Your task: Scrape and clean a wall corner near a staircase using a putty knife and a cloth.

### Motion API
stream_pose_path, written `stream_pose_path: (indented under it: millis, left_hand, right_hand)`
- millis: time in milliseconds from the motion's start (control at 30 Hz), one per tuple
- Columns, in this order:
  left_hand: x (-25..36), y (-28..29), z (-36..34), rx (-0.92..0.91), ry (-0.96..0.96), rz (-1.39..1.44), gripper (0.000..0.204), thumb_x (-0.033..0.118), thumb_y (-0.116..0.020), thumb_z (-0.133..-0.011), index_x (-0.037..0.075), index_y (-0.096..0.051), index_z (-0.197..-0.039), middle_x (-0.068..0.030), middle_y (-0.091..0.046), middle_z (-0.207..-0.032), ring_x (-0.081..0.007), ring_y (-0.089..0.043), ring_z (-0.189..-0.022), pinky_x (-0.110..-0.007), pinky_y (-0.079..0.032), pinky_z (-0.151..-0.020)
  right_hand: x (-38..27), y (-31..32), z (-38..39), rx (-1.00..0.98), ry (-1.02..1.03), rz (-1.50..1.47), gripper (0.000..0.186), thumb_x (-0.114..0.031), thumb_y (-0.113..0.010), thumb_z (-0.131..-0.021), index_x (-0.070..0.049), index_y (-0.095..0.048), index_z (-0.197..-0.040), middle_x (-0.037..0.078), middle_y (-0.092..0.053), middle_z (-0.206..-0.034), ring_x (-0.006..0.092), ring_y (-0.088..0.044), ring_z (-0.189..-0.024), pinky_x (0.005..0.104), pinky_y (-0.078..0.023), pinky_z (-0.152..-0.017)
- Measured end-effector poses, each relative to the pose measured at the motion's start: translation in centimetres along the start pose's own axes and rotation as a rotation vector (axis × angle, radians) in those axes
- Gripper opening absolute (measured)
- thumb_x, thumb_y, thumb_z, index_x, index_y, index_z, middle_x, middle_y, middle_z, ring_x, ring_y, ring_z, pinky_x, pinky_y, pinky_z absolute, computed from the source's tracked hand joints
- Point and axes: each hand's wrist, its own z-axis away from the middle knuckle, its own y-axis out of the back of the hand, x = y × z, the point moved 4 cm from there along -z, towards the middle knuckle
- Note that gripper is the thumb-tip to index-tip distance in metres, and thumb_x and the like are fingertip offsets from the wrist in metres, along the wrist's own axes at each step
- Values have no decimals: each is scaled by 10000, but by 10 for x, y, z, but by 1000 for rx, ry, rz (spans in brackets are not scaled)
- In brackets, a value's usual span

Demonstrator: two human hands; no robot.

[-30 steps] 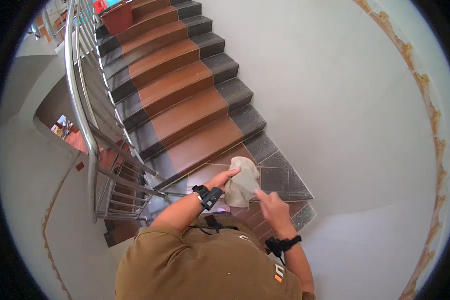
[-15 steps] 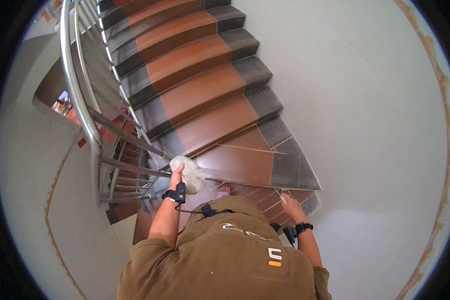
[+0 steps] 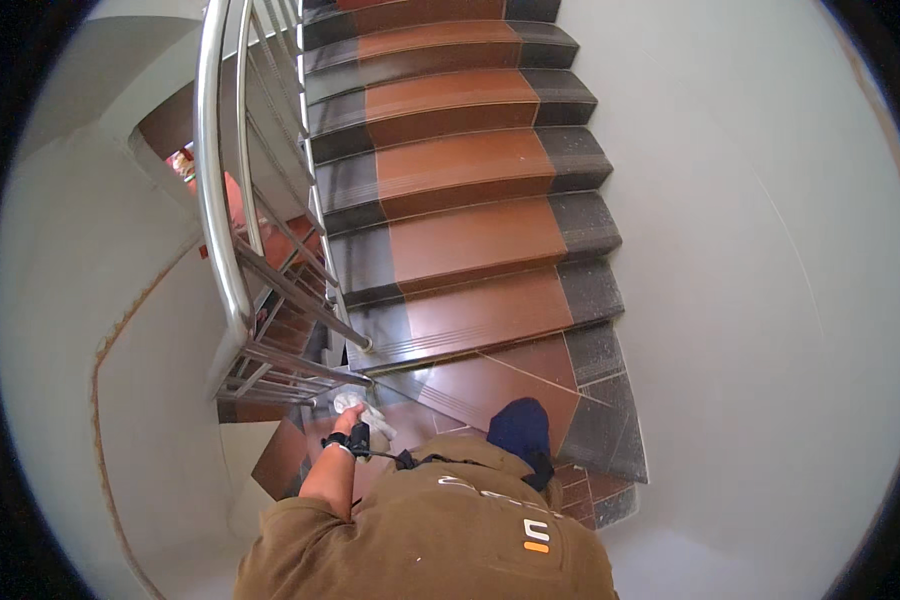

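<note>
The left hand (image 3: 348, 425) has swung out and down to the left since a second ago, fingers closed around the pale cloth (image 3: 362, 410), which now sits low against the foot of the steel railing (image 3: 220, 240). The right hand has dropped from view (hidden behind the brown shirt), so I cannot tell its grip. Wiping looks to have moved onto the railing base; beyond rise the brown and grey stairs (image 3: 470, 240).

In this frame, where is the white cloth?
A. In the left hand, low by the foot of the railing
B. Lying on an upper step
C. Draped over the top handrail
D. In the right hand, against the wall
A: the left hand grips the white cloth beside the lowest bars of the metal railing; the right hand is out of view.
</note>
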Motion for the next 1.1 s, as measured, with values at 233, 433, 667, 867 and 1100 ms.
stream_pose_path:
  millis: [233, 433, 667, 867, 1100]
  left_hand:
    - [67, -133, 73, 98, 127, -172, 550, 384, -499, -806, -32, -412, -1154, -172, -554, -1022, -255, -552, -824, -374, -430, -741]
    - [97, -149, 53, 135, 41, -393, 532, 401, -515, -796, -11, -459, -1128, -146, -582, -937, -239, -558, -798, -380, -438, -687]
    - [74, -87, 52, 251, -60, -268, 440, 322, -644, -711, -29, -568, -966, -99, -608, -875, -203, -573, -739, -319, -443, -671]
    - [148, -167, 143, 483, -151, -904, 469, 292, -670, -660, -4, -572, -1010, -115, -612, -949, -200, -573, -843, -312, -433, -748]
    - [165, -169, 138, 458, -69, -363, 405, 231, -669, -693, 18, -567, -1023, -64, -609, -931, -191, -569, -809, -323, -441, -717]
  right_hand:
    - [-91, 64, -52, 9, 110, -30, 391, -267, -485, -798, 16, -494, -1068, 192, -528, -1066, 343, -509, -964, 423, -405, -836]
    - [-163, 144, -140, -21, 200, 107, 413, -275, -501, -785, 33, -486, -1059, 193, -541, -1040, 338, -524, -940, 413, -420, -816]
    - [-251, 279, -238, -12, 236, 321, 439, -284, -519, -770, 54, -476, -1048, 194, -556, -1009, 332, -541, -912, 401, -437, -793]
    - [-437, 329, -283, 137, 335, 249, 354, -254, -557, -752, 56, -534, -921, 231, -561, -940, 371, -539, -868, 408, -446, -768]
    - [-743, 343, -124, -70, 1019, 310, 259, -109, -499, -755, 28, -458, -971, 272, -529, -947, 415, -508, -881, 461, -423, -712]
